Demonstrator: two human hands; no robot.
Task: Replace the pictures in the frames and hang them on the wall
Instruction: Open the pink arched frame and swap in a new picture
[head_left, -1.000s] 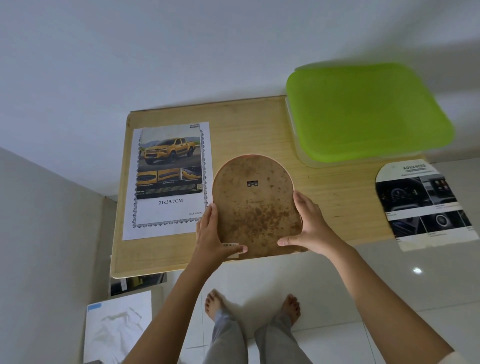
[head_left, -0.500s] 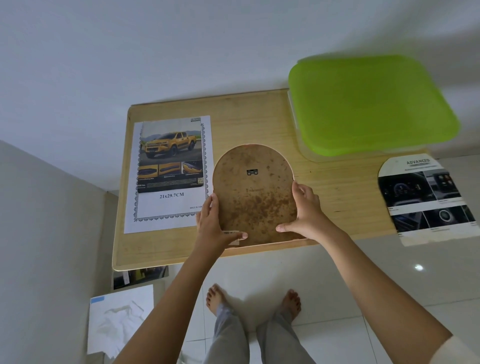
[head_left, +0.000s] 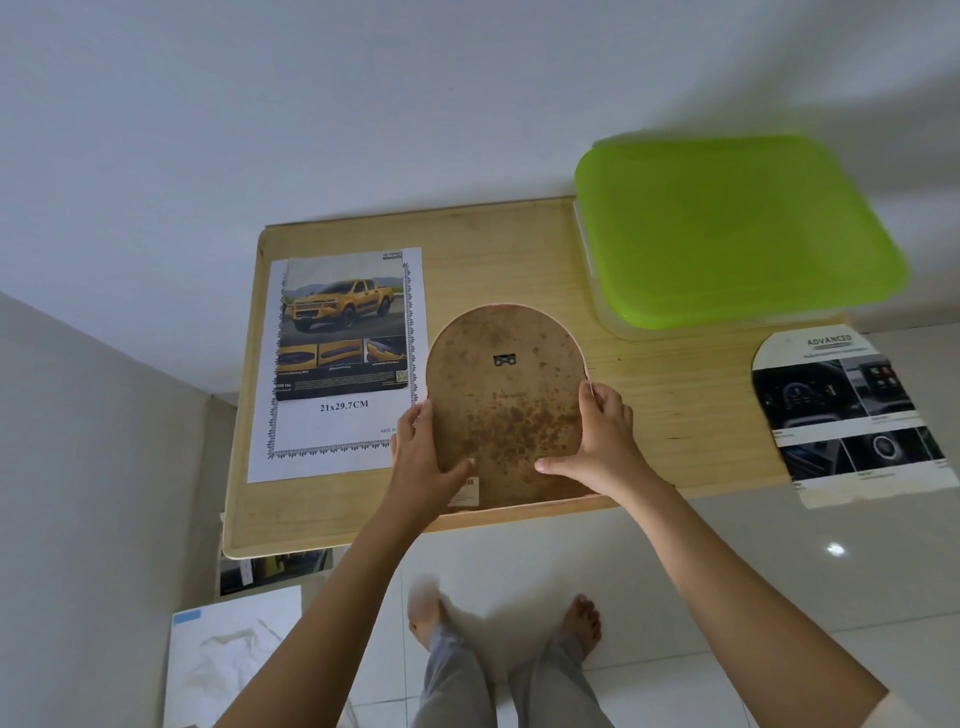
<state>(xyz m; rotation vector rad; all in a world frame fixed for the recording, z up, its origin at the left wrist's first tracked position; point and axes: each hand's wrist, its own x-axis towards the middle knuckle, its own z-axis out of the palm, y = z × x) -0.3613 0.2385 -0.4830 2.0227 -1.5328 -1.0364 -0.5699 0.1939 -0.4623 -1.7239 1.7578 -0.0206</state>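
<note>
Two hands are seen on an arch-shaped frame (head_left: 503, 400), which is lying back side up on a wooden table (head_left: 670, 395), near its front edge. The frame's brown, stained backing board is gripped at the left edge by the left hand (head_left: 423, 457), with the thumb laid across the board's lower part and the fingers curled around the side. The right edge is held by the right hand (head_left: 602, 441), its thumb pressed flat on the board and its fingertips pinched on the rim. A small metal hanger (head_left: 504, 359) is fixed near the top of the board. A printed sheet with a yellow truck (head_left: 340, 358) is laid flat just left of the frame. A green-lidded box (head_left: 727, 234) is placed at the table's far right corner. An arch-cut picture (head_left: 852, 410) is seen to the right, past the table's end.
</note>
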